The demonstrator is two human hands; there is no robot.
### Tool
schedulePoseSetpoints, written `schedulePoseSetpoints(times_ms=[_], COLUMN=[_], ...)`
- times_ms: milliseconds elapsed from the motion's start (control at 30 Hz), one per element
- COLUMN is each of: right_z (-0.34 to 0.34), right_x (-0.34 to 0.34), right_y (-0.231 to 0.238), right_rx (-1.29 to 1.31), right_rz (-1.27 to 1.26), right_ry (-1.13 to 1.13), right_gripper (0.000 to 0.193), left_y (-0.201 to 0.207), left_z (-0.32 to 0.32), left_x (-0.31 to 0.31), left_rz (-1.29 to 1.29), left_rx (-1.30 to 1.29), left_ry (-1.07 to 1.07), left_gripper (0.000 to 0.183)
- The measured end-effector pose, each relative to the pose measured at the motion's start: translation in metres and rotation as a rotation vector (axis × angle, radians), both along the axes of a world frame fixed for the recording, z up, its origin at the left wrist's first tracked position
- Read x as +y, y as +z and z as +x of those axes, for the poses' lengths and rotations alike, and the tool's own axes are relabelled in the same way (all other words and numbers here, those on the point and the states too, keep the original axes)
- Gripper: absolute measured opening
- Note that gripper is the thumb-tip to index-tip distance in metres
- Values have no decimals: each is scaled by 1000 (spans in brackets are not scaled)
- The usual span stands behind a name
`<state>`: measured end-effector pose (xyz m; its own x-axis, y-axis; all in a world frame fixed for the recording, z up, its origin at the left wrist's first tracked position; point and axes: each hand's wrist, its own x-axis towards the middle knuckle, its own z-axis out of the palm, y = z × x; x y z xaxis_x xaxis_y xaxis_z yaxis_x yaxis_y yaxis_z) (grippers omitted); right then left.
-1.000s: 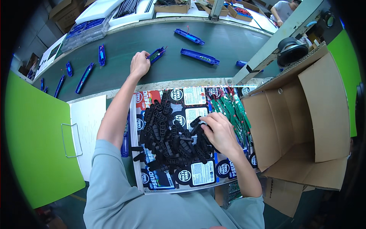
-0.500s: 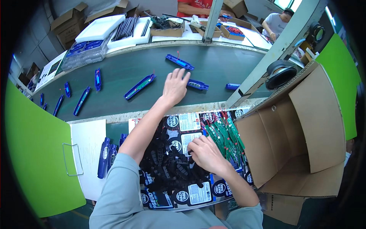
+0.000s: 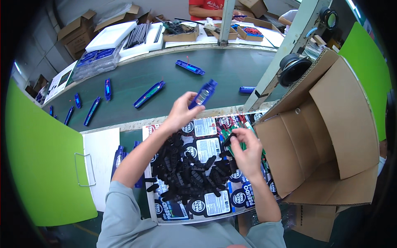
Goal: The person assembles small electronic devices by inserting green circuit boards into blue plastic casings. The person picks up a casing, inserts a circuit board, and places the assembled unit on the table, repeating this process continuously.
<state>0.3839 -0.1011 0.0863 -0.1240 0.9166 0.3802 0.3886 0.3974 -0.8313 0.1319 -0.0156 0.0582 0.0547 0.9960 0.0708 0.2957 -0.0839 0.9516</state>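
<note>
My left hand [image 3: 181,112] grips a blue plastic casing [image 3: 205,93], tilted up over the near edge of the green belt. Between the thumb and fingers of my right hand [image 3: 248,153] is a small black molded piece [image 3: 228,141], partly covered by the fingertips. Below and left of that hand, a loose heap of similar black pieces [image 3: 188,177] lies on a printed sheet [image 3: 217,203]. Green circuit boards [image 3: 264,158] with red wires lie behind my right hand, mostly hidden by it.
Several blue casings [image 3: 149,94] lie spread along the green belt [image 3: 124,72]. An open cardboard box [image 3: 318,182] stands right, beside a metal post [image 3: 285,53] holding a round black speaker [image 3: 294,69]. A green panel [image 3: 45,165] rises left. Across the belt, a person in red [image 3: 204,10] handles something.
My left hand has picked a blue casing off the belt and drawn it nearer. My right hand has lifted a black piece from the heap and moved up and right.
</note>
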Motion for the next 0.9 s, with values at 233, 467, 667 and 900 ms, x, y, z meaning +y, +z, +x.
schedulePoseSetpoints(times_ms=[233, 467, 667, 900], right_z=[-23, -33, -32, -1], right_x=[2, -15, -30, -17], right_y=[27, 39, 43, 62], right_rx=[241, -276, -206, -11], right_rz=[146, 431, 356, 64], right_ry=[43, -156, -241, 81], right_gripper=[18, 15, 57, 61], left_y=[14, 23, 14, 40], left_z=[44, 62, 70, 71], left_x=[-95, -127, -135, -150], left_rz=[-36, -14, 368, 615], left_rx=[-464, -455, -108, 70], left_ry=[-131, -70, 129, 148], left_gripper=[44, 36, 22, 24])
